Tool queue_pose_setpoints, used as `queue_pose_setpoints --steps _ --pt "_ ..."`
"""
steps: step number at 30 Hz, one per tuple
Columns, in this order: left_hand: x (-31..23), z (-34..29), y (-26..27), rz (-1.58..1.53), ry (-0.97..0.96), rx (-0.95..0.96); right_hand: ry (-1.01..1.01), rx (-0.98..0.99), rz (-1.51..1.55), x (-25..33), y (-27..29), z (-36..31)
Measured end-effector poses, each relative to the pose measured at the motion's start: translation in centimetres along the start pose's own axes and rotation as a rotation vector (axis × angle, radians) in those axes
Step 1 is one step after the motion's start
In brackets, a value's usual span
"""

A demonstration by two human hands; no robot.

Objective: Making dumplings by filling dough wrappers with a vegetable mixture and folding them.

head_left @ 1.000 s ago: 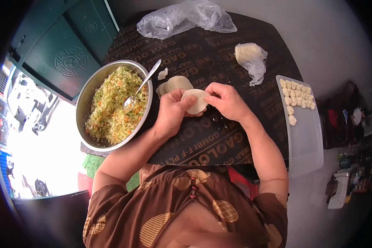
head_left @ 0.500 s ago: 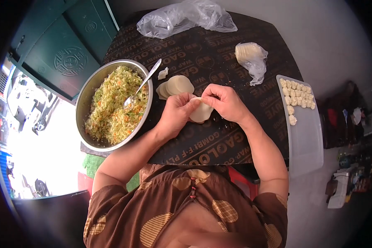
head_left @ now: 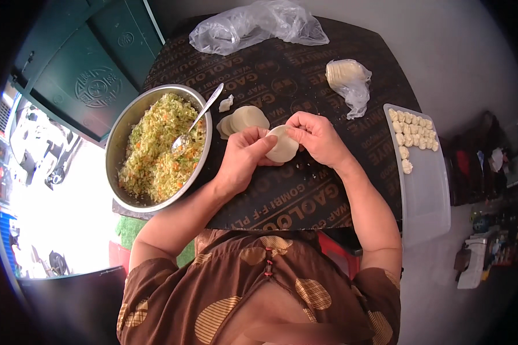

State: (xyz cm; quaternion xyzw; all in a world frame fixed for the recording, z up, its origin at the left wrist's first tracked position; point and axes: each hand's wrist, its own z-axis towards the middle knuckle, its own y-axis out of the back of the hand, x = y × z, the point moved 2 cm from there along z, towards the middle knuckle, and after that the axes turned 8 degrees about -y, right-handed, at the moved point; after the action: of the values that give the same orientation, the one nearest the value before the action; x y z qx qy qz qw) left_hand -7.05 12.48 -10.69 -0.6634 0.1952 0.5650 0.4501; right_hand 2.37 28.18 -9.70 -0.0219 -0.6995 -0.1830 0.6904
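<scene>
A round, pale dumpling wrapper (head_left: 282, 146) is stretched between my two hands above the dark table. My left hand (head_left: 243, 154) pinches its left edge, thumb on top. On the opposite side, my right hand (head_left: 318, 140) grips the upper right edge between thumb and fingers. Just beyond my left hand lies a fanned stack of wrappers (head_left: 249, 117). To the left stands a steel bowl (head_left: 113, 167) of chopped vegetable filling (head_left: 155, 146), with a metal spoon (head_left: 207, 106) resting in it, its handle over the rim.
A plastic tray (head_left: 426, 195) at the right holds several rows of small folded dumplings (head_left: 411, 129). Bagged wrappers (head_left: 346, 77) lie at the far right of the table (head_left: 322, 198). A crumpled clear bag (head_left: 259, 29) lies along the back edge, and a small white scrap (head_left: 226, 103) beside the spoon.
The wrapper has been turned so more of its round face shows, lying flatter. My fingers have shifted along its edge, and the hands are slightly further apart.
</scene>
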Motion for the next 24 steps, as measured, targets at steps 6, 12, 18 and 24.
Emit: queue_pose_setpoints --steps 6,12,18,24 --pt "0.26 -0.02 0.04 0.061 0.010 0.018 -0.020 0.043 -0.002 0.30 -0.27 -0.11" --pt "0.35 0.02 0.04 0.086 -0.017 -0.019 0.002 -0.026 -0.109 -0.16 0.22 0.08" --pt "-0.13 0.00 -0.08 0.006 0.020 0.011 0.010 -0.017 -0.081 -0.21 0.20 0.07" --pt "0.48 0.21 0.06 0.024 0.110 0.101 0.012 0.038 -0.033 -0.17 -0.24 -0.01"
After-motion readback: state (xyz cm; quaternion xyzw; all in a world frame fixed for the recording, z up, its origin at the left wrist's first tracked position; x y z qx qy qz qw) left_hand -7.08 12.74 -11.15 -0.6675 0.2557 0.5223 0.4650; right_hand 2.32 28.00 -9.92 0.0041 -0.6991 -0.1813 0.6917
